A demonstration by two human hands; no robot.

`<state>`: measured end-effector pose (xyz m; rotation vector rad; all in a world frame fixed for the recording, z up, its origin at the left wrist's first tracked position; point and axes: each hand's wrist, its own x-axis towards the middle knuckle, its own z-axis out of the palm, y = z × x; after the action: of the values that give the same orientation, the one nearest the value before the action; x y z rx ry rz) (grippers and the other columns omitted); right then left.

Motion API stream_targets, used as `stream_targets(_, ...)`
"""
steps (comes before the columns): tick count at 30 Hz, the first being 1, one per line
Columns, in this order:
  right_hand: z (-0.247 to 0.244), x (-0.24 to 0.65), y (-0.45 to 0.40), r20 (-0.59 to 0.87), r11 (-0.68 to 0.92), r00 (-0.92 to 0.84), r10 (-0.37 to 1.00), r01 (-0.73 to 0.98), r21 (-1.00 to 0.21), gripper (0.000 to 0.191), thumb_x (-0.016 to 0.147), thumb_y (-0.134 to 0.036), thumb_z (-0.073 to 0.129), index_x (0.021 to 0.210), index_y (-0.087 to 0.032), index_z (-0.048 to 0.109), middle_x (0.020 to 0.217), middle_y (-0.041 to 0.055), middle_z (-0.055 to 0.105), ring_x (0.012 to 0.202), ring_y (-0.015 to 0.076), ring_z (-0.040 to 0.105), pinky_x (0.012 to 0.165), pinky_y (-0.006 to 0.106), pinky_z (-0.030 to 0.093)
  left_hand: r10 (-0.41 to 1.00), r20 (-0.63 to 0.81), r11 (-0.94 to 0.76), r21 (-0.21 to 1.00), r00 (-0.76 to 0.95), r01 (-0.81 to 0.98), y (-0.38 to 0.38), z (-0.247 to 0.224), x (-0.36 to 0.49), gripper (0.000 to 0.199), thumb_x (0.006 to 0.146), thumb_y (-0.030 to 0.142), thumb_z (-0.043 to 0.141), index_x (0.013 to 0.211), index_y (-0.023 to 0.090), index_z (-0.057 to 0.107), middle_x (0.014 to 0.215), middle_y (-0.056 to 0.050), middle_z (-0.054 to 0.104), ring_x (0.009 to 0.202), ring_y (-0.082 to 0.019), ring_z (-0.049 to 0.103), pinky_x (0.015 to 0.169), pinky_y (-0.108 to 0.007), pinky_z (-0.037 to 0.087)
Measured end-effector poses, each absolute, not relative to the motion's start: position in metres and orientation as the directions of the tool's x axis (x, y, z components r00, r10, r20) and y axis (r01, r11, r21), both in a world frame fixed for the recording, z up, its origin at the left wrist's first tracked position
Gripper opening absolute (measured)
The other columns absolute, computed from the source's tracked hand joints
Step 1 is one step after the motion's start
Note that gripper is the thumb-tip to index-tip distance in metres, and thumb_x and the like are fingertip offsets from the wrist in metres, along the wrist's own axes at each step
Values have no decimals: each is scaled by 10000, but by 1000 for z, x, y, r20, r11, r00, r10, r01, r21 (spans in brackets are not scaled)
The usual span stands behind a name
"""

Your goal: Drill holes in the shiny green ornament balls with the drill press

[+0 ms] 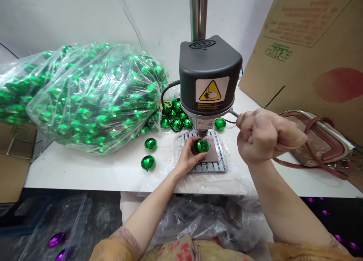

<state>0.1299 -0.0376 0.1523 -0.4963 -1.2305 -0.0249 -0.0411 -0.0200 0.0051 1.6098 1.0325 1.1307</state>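
Note:
My left hand (190, 155) grips a shiny green faceted ornament (202, 145) between thumb and fingers. The ornament rests on a flat board (212, 155) over the slotted metal base (222, 164) of a small drill press (210, 75). Right above the ornament sits the chuck (202, 133); whether the bit touches it I cannot tell. Closed in a fist, my right hand (262, 136) is wrapped round the end of the press's feed lever (234, 113), whose grip is hidden by the fingers. Two loose green ornaments (150, 143) lie to the left of the base.
A big clear plastic bag (96, 98) of green ornaments fills the table's left, with more ornaments (177, 124) spilled behind the press. On the right stand a brown handbag (314, 140) and a large cardboard box (309, 45). Purple ornaments (56, 239) lie below the table (99, 177).

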Motion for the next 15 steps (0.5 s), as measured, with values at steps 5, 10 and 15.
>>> stream_targets(5,146,129,-32,934,965,353,62,217,-146,482,833,-87,566,584,-183,164,510,-59,236,413,39,261,415,253,259,940,235,-275,952,249,139,-20,6,-41,580,707,363,874,1178,207,574,1177,-84,651,1130,-264,624,1015,-422,487)
stream_targets(10,137,129,-29,943,969,332,8,232,-90,450,820,-73,552,584,-185,186,510,-64,265,414,32,281,415,245,285,939,235,-277,949,251,149,-20,7,-42,579,707,358,875,1176,203,574,1163,-80,650,1123,-262,627,1001,-411,491)
stream_targets(15,135,128,-36,945,960,325,37,252,-124,491,827,-101,577,569,-180,167,477,-64,262,391,36,281,426,260,264,937,238,-283,946,254,157,-21,7,-41,582,697,342,880,1178,208,583,1153,-72,657,1106,-254,631,994,-406,494)
